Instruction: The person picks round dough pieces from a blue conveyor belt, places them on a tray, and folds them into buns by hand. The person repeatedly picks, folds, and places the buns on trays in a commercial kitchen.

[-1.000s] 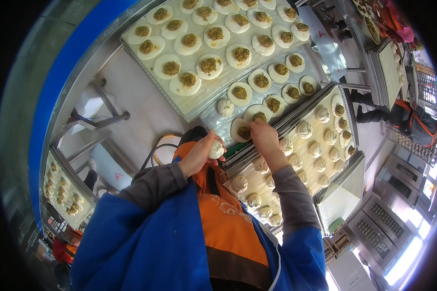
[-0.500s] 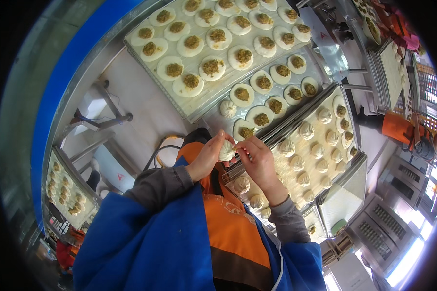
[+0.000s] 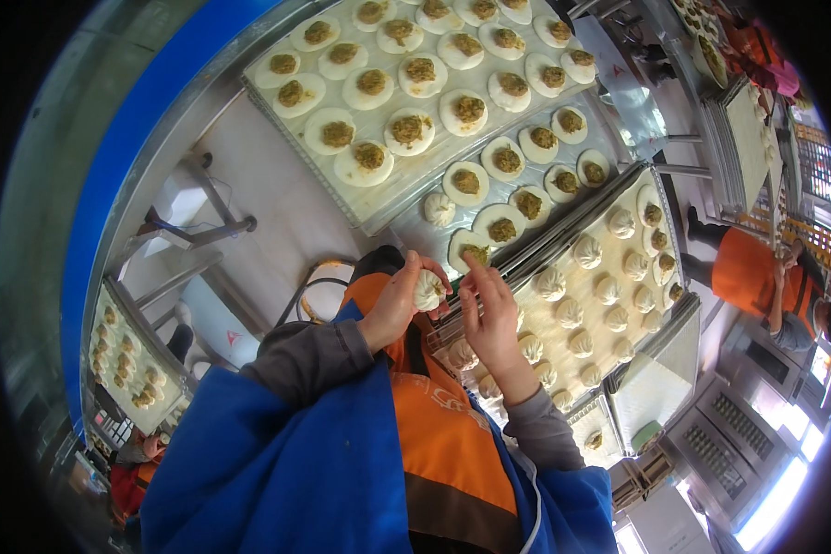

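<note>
A pleated white bun [image 3: 428, 290] sits in the curled fingers of my left hand [image 3: 394, 303], with a dark spot of filling showing at its top. Beside it my right hand [image 3: 494, 325] is open and holds nothing. Its outstretched fingertips overlap the nearest dough round [image 3: 459, 244], which carries brown-green filling; whether they touch it I cannot tell. More filled dough rounds [image 3: 501, 230] lie on the metal table beyond, next to one closed bun [image 3: 439, 210]. To the right, rows of pleated buns [image 3: 569, 311] rest on a tray.
A large tray [image 3: 291, 138] of filled dough rounds lies at the far side. Stacked trays [image 3: 545, 245] stand close by my right hand. At the right a person in an orange apron [image 3: 746, 268] stands, and another tray of buns [image 3: 162, 413] is at the left.
My right hand has come off the bun's top and moved slightly right, its fingers straightening. The bun stays in my left hand. The person at the right has come further into view.
</note>
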Tool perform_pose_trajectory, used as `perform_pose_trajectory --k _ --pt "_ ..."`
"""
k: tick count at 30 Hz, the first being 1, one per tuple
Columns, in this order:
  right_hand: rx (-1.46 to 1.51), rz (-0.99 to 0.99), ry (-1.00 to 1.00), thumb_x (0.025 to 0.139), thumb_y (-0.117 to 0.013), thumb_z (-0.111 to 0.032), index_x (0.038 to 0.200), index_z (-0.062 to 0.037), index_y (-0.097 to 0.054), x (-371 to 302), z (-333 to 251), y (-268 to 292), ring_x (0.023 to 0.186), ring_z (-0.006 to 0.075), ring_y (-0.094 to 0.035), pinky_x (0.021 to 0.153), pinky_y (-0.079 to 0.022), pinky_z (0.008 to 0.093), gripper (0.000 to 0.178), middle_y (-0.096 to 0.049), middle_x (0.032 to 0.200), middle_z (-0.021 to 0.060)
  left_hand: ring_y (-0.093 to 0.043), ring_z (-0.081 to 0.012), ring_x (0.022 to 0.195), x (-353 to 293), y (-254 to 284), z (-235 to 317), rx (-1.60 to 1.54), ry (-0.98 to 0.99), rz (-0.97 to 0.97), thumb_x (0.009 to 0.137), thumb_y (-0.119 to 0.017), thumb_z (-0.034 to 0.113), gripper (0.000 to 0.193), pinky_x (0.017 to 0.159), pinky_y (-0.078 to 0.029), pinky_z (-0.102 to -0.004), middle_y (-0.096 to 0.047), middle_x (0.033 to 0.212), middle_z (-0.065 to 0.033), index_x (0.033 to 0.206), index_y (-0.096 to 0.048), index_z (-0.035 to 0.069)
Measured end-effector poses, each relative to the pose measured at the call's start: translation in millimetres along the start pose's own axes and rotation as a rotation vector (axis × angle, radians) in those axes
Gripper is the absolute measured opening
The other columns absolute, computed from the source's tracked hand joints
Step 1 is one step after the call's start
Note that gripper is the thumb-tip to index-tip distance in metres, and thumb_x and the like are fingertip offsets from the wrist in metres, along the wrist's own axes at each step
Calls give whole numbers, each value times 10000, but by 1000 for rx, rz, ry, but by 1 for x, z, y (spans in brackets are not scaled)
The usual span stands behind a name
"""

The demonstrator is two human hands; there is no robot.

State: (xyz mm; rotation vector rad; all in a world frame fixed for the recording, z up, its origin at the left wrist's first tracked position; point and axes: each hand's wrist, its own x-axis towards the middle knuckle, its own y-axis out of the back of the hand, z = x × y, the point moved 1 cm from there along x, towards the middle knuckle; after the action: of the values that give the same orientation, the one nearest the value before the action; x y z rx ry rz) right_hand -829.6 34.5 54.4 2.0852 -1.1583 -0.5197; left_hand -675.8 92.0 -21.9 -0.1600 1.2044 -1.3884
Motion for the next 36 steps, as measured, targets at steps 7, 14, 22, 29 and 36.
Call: perform_pose_trajectory --k 7,14,22,29,36 --pt "105 -232 100 725 -798 -75 1374 -48 -543 12 9 -32 1148 374 -591 959 -492 443 697 -595 1277 171 -576 -224 1212 10 30 -12 -90 31 68 1057 -242 616 684 967 -525 -417 -515 1395 -103 1520 -354 125" --pt "-198 -201 136 837 -610 -111 1261 -37 -592 35 57 -88 1189 331 -569 989 -497 407 431 -578 1274 139 -583 -258 1131 7 73 7 248 -133 425 1073 -367 531 619 920 -517 -395 -500 1349 -149 1468 -380 54" --pt "-68 90 120 817 -696 -150 1215 -83 -630 0 49 -32 1132 308 -598 889 -528 396 409 -616 1243 82 -601 -133 988 44 -21 47 655 -473 133 1079 -496 170 232 854 -490 -291 -616 1108 -27 1265 -578 59" --pt "184 652 -531 866 -685 -37 1214 -60 -640 -64 149 134 969 314 -689 836 -557 405 352 -708 1068 123 -625 -194 1085 230 -202 44 1270 -597 -412 969 -667 118 319 913 -508 -320 -634 1203 -82 1261 -576 30" --pt "50 694 -432 897 -677 -39 1172 -50 -661 -121 165 161 921 333 -684 819 -548 406 275 -701 1006 134 -552 -344 1205 338 -319 -55 1892 -946 -552 852 -732 183 381 1033 -445 -445 -630 1225 -130 1208 -645 80"
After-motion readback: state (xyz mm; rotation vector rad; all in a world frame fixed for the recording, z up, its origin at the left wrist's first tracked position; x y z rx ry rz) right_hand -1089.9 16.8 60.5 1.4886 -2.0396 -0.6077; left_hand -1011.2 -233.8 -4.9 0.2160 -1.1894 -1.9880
